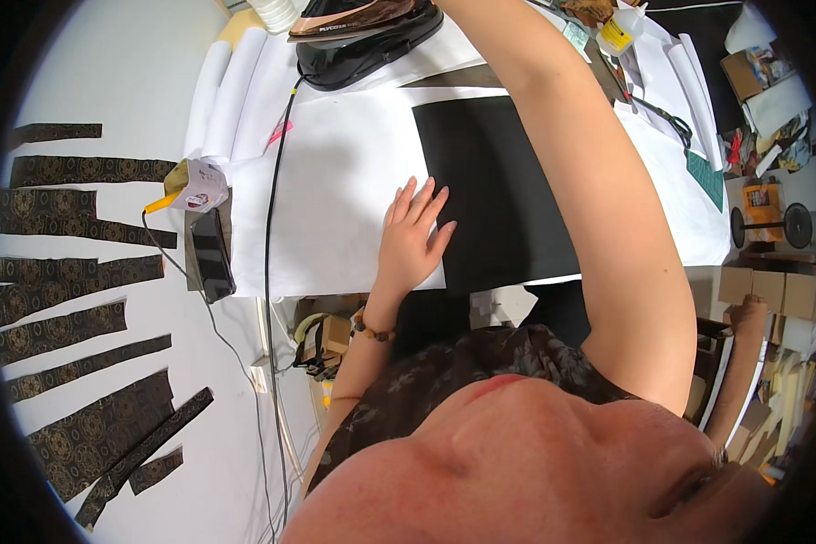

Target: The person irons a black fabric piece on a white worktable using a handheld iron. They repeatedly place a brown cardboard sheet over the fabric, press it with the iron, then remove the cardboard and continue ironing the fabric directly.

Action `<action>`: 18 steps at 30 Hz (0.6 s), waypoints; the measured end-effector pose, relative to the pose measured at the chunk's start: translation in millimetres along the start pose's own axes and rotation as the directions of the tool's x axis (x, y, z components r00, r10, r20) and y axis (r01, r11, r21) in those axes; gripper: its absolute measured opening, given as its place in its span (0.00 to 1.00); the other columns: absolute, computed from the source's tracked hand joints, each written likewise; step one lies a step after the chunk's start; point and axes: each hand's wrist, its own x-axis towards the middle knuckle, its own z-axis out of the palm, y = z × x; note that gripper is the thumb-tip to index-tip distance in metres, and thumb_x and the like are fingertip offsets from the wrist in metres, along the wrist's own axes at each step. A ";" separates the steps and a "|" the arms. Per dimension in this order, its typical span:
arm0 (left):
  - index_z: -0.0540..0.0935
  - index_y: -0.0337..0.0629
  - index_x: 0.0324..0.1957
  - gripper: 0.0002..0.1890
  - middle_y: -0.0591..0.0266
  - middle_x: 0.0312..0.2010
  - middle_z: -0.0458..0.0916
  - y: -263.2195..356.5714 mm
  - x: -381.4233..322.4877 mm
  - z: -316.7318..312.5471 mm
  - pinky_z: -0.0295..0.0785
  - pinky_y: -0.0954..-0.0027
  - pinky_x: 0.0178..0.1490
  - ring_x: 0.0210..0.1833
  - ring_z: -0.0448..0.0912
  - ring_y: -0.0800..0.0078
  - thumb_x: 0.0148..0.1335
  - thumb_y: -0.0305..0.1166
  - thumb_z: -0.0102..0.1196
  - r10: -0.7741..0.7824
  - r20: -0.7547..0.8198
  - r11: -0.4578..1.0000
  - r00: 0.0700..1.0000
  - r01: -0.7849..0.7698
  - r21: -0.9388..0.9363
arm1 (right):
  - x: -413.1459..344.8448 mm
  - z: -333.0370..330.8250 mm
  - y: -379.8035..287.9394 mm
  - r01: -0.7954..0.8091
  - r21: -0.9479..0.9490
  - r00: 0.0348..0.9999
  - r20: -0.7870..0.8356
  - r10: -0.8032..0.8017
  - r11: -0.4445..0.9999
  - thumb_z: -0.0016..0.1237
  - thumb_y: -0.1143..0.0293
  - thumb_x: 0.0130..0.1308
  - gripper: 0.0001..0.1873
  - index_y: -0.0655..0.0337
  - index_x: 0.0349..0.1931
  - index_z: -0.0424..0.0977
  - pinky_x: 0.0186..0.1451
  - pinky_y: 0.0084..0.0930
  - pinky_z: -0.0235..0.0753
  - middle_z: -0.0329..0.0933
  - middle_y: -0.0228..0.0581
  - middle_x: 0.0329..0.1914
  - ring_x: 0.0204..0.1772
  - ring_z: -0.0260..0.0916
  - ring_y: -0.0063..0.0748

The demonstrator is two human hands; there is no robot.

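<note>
My left hand (415,234) lies palm down on a white sheet (333,204), its thumb and fingertips at the left edge of a flat black piece (496,197), probably fabric. A beaded bracelet (374,330) circles that wrist. My right forearm stretches over the black piece to the top edge, where the hand passes out of view beside a steam iron (360,20). The iron is on its black base (374,61), only partly in the picture. Whether my right hand touches the iron is hidden.
A black cord (270,204) crosses the sheet. At left are paper rolls (234,102), a phone (212,255) and a box (200,187) with a yellow-handled tool (162,202). Scissors (666,119), a green mat (706,180) and a bottle (621,30) are at right. Patterned strips (88,170) hang left.
</note>
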 end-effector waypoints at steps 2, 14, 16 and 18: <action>0.81 0.40 0.64 0.24 0.47 0.68 0.75 0.8 0.5 -0.6 0.58 0.46 0.77 0.76 0.65 0.44 0.69 0.38 0.60 -0.007 -0.009 1.000 1.000 0.008 0.010 | 9.0 -4.5 -10.9 0.060 -0.167 0.988 0.154 -0.034 0.984 0.67 0.71 0.55 0.21 0.58 0.50 0.79 0.58 0.48 0.79 0.83 0.52 0.49 0.55 0.79 0.57; 0.81 0.40 0.63 0.23 0.46 0.66 0.78 -3.9 -5.1 1.2 0.60 0.46 0.76 0.74 0.68 0.43 0.69 0.39 0.60 0.032 -0.056 0.999 0.998 -0.030 0.032 | -93.4 -93.4 -77.6 -0.065 -0.201 0.994 -0.102 0.045 0.977 0.62 0.61 0.63 0.28 0.57 0.63 0.74 0.67 0.44 0.73 0.77 0.51 0.60 0.65 0.73 0.55; 0.81 0.38 0.62 0.23 0.43 0.64 0.78 -4.3 -5.5 3.0 0.63 0.47 0.75 0.71 0.71 0.43 0.69 0.37 0.61 0.049 -0.096 0.999 0.994 -0.048 0.017 | -158.0 -129.1 -87.2 -0.085 -0.069 0.989 -0.124 0.076 0.994 0.62 0.61 0.64 0.27 0.60 0.62 0.75 0.67 0.41 0.74 0.77 0.51 0.61 0.65 0.74 0.52; 0.81 0.34 0.61 0.20 0.43 0.63 0.80 -2.7 -6.1 3.3 0.68 0.50 0.72 0.69 0.74 0.46 0.69 0.31 0.61 0.027 -0.146 0.987 0.989 -0.049 -0.150 | -260.8 -186.7 -93.9 -0.293 -0.110 0.954 0.023 0.297 0.950 0.62 0.61 0.65 0.23 0.63 0.57 0.78 0.61 0.38 0.78 0.80 0.49 0.58 0.61 0.77 0.45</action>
